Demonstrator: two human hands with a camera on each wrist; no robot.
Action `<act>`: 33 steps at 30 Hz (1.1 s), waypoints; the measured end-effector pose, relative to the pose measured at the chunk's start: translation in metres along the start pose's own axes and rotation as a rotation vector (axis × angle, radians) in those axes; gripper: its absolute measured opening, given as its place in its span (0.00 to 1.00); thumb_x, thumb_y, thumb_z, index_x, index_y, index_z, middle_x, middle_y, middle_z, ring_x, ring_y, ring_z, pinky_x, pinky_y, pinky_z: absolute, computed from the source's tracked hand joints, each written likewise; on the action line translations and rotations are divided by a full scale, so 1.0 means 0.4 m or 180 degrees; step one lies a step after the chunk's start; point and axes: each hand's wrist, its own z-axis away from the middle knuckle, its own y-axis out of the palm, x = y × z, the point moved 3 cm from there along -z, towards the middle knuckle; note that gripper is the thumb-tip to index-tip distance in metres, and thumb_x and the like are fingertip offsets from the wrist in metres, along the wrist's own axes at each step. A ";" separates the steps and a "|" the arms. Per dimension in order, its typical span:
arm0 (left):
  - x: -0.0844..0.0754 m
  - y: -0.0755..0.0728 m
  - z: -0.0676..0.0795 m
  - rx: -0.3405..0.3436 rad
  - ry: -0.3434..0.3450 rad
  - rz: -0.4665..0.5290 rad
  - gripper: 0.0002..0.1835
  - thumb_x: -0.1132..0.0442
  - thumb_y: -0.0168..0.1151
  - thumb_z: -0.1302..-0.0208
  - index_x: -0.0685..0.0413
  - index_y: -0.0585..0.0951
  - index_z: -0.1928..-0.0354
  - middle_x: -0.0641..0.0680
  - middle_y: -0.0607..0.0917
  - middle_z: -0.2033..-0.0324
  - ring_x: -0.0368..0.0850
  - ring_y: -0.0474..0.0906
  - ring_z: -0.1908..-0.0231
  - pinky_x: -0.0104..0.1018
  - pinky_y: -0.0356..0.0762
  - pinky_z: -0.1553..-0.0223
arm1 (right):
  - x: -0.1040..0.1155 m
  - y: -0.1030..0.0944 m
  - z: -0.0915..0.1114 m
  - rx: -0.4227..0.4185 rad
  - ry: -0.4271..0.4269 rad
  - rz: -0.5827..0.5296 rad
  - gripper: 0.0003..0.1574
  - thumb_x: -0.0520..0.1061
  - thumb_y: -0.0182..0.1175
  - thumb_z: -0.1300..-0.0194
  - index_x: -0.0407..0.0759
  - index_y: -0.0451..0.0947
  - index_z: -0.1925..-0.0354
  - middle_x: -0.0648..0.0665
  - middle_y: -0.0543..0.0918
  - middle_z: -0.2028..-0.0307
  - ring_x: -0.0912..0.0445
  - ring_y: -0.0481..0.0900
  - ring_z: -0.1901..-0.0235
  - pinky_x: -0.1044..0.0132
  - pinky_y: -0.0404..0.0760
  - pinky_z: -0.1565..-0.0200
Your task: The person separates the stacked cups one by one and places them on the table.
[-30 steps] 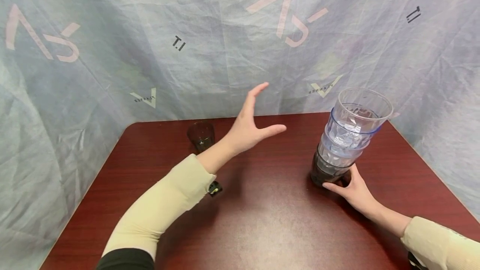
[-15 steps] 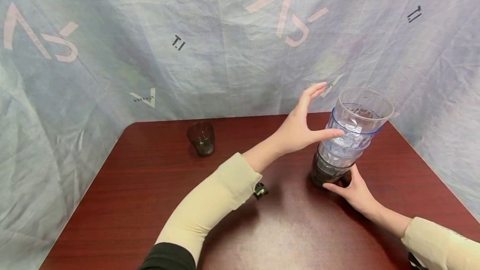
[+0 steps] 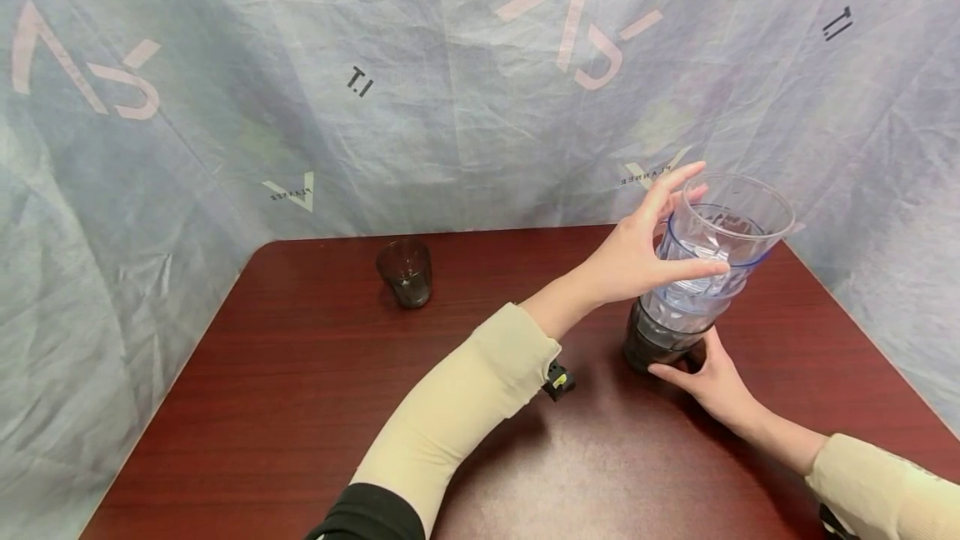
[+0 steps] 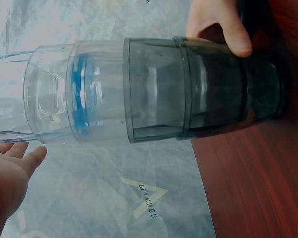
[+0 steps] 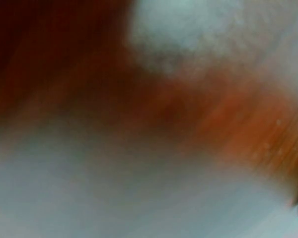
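Observation:
A tall stack of nested tumblers [image 3: 686, 298] leans to the right in the head view. Its upper ones are clear, some with bluish bands, and the lowest are smoky grey [image 4: 216, 89]. My right hand [image 3: 716, 377] grips the base, thumb in front and fingers partly hidden behind the grey plastic. Around the upper part of the stack, my left hand [image 3: 637, 248] is spread wide, its thumb straight across the front and fingers near the top rim. In the left wrist view the left fingertips [image 4: 36, 157] are right at the stack's edge. The right wrist view is blurred.
A single dark smoky tumbler [image 3: 406, 273] stands upright toward the back left of the reddish-brown table [image 3: 300, 373]. Behind the table's far edge hangs a grey printed cloth [image 3: 420, 148].
My left hand has moved right, from mid-table to the upper part of the stack, uncovering the single dark tumbler. My right hand has kept its hold at the base.

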 end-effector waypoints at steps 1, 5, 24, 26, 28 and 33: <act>-0.001 0.001 -0.001 0.0003 0.0005 -0.0023 0.52 0.65 0.76 0.48 0.36 0.53 0.27 0.41 0.70 0.36 0.19 0.59 0.39 0.23 0.62 0.42 | 0.000 0.001 0.000 0.0008 0.0001 0.0006 0.54 0.21 0.68 0.51 0.44 0.56 0.33 0.58 0.76 0.49 0.65 0.77 0.56 0.76 0.74 0.59; -0.006 0.000 -0.001 -0.0005 0.0027 -0.0219 0.48 0.62 0.75 0.47 0.36 0.56 0.30 0.40 0.72 0.39 0.19 0.59 0.40 0.24 0.62 0.44 | -0.001 0.000 0.001 0.0028 0.0062 0.0035 0.53 0.22 0.69 0.51 0.43 0.55 0.33 0.58 0.75 0.48 0.65 0.76 0.56 0.76 0.74 0.59; -0.016 0.008 -0.002 0.0005 0.0163 -0.0425 0.42 0.60 0.74 0.45 0.40 0.56 0.35 0.42 0.70 0.38 0.21 0.58 0.39 0.22 0.59 0.42 | -0.005 -0.007 0.005 -0.0036 0.0096 0.0067 0.54 0.22 0.69 0.51 0.40 0.54 0.33 0.56 0.74 0.47 0.65 0.76 0.55 0.76 0.73 0.58; -0.017 0.009 -0.003 0.0002 0.0171 -0.0425 0.42 0.61 0.74 0.45 0.41 0.56 0.36 0.42 0.71 0.39 0.20 0.58 0.39 0.22 0.57 0.41 | -0.006 -0.008 0.004 -0.0032 0.0088 0.0046 0.54 0.21 0.68 0.51 0.40 0.54 0.32 0.56 0.74 0.47 0.65 0.76 0.54 0.76 0.74 0.57; -0.020 0.009 -0.004 -0.0028 0.0213 -0.0416 0.42 0.62 0.74 0.45 0.42 0.55 0.36 0.44 0.71 0.39 0.21 0.59 0.39 0.22 0.57 0.40 | -0.007 -0.007 0.004 -0.0031 0.0081 0.0030 0.54 0.21 0.68 0.52 0.40 0.54 0.32 0.55 0.74 0.46 0.65 0.76 0.54 0.76 0.74 0.57; -0.043 0.002 -0.007 -0.0143 0.0413 -0.0345 0.44 0.65 0.74 0.46 0.47 0.54 0.35 0.51 0.72 0.38 0.24 0.59 0.38 0.22 0.54 0.38 | -0.007 -0.006 0.005 -0.0030 0.0083 0.0031 0.55 0.21 0.68 0.52 0.40 0.54 0.32 0.56 0.73 0.46 0.65 0.76 0.54 0.76 0.74 0.57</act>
